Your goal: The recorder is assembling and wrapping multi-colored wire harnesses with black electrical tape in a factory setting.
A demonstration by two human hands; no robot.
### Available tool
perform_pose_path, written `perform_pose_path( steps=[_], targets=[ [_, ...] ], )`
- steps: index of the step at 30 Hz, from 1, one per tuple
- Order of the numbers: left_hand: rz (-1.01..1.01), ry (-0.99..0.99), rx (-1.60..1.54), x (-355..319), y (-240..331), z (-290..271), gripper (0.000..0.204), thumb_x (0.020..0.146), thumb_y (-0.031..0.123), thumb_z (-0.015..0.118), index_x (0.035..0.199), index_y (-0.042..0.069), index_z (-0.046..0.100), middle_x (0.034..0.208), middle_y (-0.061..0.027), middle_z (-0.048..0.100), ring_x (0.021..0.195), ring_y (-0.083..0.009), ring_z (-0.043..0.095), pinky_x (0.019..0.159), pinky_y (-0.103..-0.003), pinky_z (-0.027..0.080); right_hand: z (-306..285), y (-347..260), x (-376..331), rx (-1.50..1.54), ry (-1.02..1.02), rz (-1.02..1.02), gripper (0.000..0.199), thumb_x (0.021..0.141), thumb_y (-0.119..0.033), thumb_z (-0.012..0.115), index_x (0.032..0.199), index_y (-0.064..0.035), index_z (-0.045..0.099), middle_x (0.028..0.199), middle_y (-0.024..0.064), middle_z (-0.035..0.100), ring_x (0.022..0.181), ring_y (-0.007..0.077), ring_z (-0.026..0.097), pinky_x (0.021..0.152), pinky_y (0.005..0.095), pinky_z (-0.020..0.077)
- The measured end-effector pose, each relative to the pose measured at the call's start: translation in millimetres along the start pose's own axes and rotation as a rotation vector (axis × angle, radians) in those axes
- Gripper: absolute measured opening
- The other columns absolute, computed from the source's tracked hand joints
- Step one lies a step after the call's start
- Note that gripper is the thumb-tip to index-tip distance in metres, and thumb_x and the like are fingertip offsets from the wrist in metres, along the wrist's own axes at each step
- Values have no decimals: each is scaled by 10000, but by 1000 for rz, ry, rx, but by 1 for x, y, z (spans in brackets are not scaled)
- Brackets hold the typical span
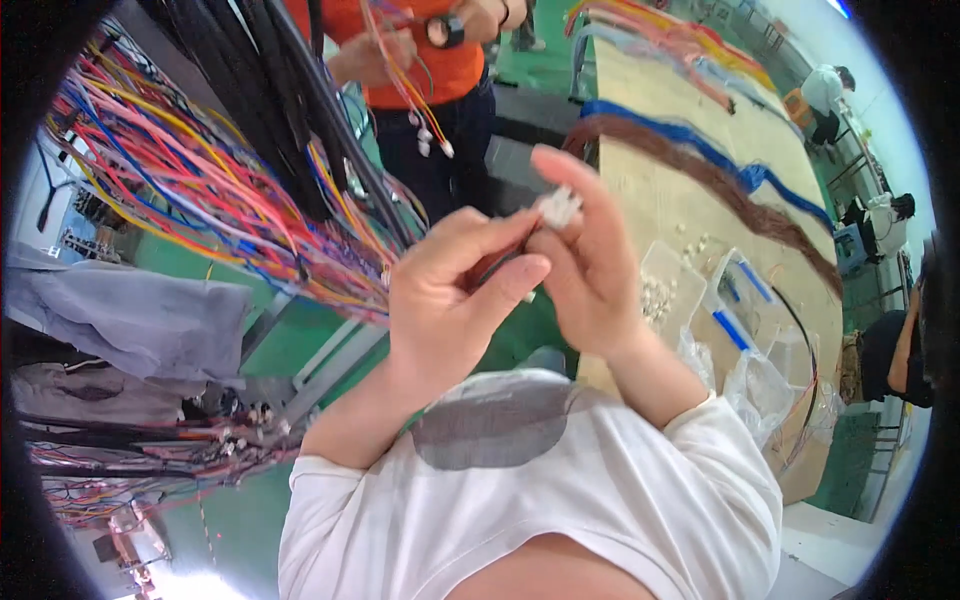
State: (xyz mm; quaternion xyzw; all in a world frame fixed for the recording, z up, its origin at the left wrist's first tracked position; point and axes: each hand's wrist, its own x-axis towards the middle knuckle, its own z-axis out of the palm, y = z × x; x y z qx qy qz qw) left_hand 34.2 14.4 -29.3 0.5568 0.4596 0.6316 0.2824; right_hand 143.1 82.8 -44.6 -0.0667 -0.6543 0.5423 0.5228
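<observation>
In front of my chest, a small white plastic connector (560, 208) sits between the thumb and fingers of my right hand (598, 265). One fingertip of that hand sticks up beyond the connector. My left hand (447, 285) is closed, pinching a short stretch of dark wire (497, 264) between thumb and fingers. The wire leads toward the connector, and my left fingertips are close against its near side. Whether the wire's end is inside the connector is hidden by my fingers. A small pale piece shows just below my left thumb.
Thick bundles of coloured wires (210, 170) and black sleeves (240, 70) hang at left. A wooden table (690, 190) at right carries a clear tray of white connectors (655, 290), blue-handled tools (733, 328) and wire bunches. Across from me, a person in orange (440, 75) holds wires.
</observation>
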Motion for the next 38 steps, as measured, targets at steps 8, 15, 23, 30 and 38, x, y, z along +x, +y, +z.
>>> perform_pose_path(
  steps=[8,15,23,30,38],
  targets=[
    [95,117,352,7,-20,-9,50,752,30,595,791,12,620,614,-33,496,535,-106,457,472,-236,340,-16,10,5,-343,-135,-55,402,750,44,534,1137,-11,442,912,77,523,755,137,541,639,235,433],
    [257,100,387,10,-15,-7,59,767,43,582,723,7,567,616,-50,492,527,-130,457,474,-242,340,-14,8,3,-409,-73,-170,197,693,13,621,878,-8,557,770,99,573,677,200,564,588,259,445],
    [-156,141,-186,5,-16,-5,251,867,111,474,632,22,462,577,-12,477,477,-57,445,419,-193,335,-2,18,1,-432,-7,-347,228,693,20,625,914,-3,573,774,101,573,657,185,562,562,256,448],
    [-116,105,68,12,-24,-10,172,849,59,474,683,14,474,557,-6,460,432,-33,415,379,-178,316,-7,21,1,-467,-80,-363,228,692,13,635,913,-6,580,768,98,570,659,193,562,555,262,444],
    [125,60,224,13,-42,-19,87,768,-22,519,824,45,512,784,-26,449,510,-21,398,431,-173,300,-14,14,-1,-331,-121,-5,219,734,-17,595,951,-40,579,774,78,545,687,193,548,593,267,449]
  ],
)
